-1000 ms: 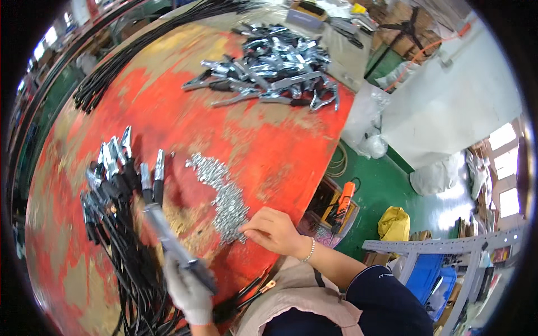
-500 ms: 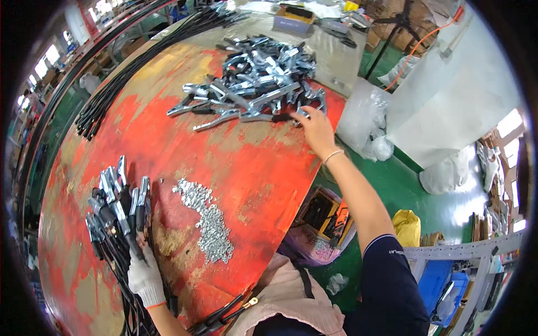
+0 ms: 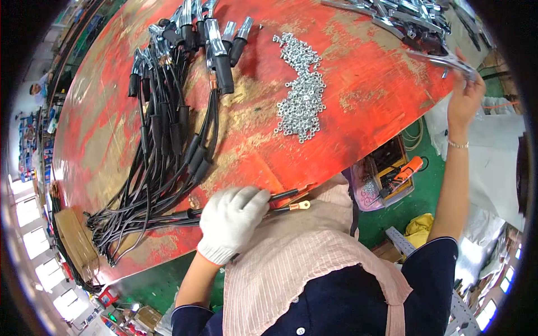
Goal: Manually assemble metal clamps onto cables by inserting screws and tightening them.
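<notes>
My left hand [image 3: 232, 221], in a white knit glove, is closed around black cables [image 3: 286, 195] at the table's near edge. A copper ring terminal [image 3: 300, 205] sticks out to the right of the glove. Far out to the right, my bare right hand [image 3: 468, 95] grips a silver metal clamp [image 3: 444, 59] beside the table edge. Behind it lies a heap of similar metal clamps [image 3: 406, 19]. On the left, a bundle of black cables [image 3: 154, 162] has metal clamps with black sleeves [image 3: 216, 47] at its far ends.
A pile of small silver nuts [image 3: 302, 92] lies mid-table on the worn red tabletop [image 3: 358, 106]. Below the right edge stands a bin [image 3: 372, 190] with an orange-handled tool [image 3: 408, 171]. A yellow bag [image 3: 419, 228] lies on the green floor.
My left hand has moved from the clamp ends of the bundle to the cables at the near edge. My right hand has taken a metal clamp from the heap. The view has shifted.
</notes>
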A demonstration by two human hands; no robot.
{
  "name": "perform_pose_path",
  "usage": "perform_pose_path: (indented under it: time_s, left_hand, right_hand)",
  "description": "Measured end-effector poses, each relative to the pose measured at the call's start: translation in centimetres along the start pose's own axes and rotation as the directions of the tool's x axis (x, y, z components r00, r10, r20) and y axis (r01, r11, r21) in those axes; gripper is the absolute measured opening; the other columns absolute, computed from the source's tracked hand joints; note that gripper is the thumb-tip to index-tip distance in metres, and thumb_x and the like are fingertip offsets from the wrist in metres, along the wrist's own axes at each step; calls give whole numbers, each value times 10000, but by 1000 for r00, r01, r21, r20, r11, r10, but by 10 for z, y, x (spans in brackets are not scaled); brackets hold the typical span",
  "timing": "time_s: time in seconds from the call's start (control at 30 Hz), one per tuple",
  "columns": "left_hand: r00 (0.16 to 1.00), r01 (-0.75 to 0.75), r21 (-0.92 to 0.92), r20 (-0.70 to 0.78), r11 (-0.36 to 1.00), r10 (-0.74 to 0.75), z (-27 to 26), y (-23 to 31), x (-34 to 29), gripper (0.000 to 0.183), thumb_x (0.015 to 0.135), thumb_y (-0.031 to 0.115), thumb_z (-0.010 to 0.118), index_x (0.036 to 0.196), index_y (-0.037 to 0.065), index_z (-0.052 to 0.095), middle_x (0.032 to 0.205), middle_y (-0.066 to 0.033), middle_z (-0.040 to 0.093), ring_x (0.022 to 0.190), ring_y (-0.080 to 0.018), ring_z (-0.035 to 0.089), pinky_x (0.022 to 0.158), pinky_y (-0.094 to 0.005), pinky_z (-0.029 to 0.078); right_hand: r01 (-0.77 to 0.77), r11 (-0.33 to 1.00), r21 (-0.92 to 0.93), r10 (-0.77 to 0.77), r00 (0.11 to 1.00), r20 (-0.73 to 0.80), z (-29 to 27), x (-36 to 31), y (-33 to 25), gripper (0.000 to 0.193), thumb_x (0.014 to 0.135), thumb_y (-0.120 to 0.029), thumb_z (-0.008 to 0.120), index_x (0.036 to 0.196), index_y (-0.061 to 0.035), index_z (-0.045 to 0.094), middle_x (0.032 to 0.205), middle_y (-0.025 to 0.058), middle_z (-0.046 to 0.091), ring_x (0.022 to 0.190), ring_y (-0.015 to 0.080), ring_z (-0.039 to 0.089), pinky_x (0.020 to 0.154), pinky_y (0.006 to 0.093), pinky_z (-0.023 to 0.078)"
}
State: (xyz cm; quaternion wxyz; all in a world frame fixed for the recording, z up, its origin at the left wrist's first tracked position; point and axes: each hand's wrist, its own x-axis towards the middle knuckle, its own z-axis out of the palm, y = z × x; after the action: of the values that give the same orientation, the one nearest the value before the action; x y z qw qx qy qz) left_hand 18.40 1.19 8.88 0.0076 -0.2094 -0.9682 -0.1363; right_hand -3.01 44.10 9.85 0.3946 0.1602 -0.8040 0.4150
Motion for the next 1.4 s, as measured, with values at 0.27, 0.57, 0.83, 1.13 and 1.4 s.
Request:
perform_pose_path:
  time_s: [0.27,0.57,0.83,1.13,1.4]
  left_hand:
    - [996,80,-136,41,987,-76,-8,1,27,237,812,265,678,1022,155,668,938,-67,667,878,-268,634,757,-383,501]
    - [952,-44,0,302,999,42,-17,-33,17,176,797,300,675,887,149,667,836,-40,656,776,-248,627,697,-373,486]
    - [991,72,-158,120,985,-53,-10,-36,26,157,758,200,723,854,123,626,835,-60,652,738,-264,651,647,-372,509]
    - [862,457,-566,471,686,-185,-24,-52,49,193,926,151,536,991,5,643,717,-46,604,657,-123,586,626,-278,474]
    - [905,418,-636,348,649,-243,-14,-30,39,233,892,240,617,1026,52,650,776,-125,660,701,-236,662,641,-317,503]
  right_hand:
    - [-246,18,969,572,798,192,21,-55,-92,375,855,-335,693,1077,-41,620,895,51,606,907,189,574,997,405,396]
    - [-114,-431,895,791,430,436,40,-150,-112,361,1006,-333,434,1099,1,532,1020,67,607,973,196,570,1073,524,318]
    - [-179,-477,860,710,498,498,48,-147,-128,340,1024,-237,401,1266,-13,485,1194,125,564,1246,282,448,1121,580,260]
    - [-426,-266,865,724,504,471,80,-134,-174,327,992,-312,485,1285,-176,442,1330,183,511,1327,403,399,997,600,438]
    - [-593,-220,775,566,570,596,115,-138,-211,472,911,-267,639,1313,-204,401,1294,207,526,1296,403,434,1025,634,395]
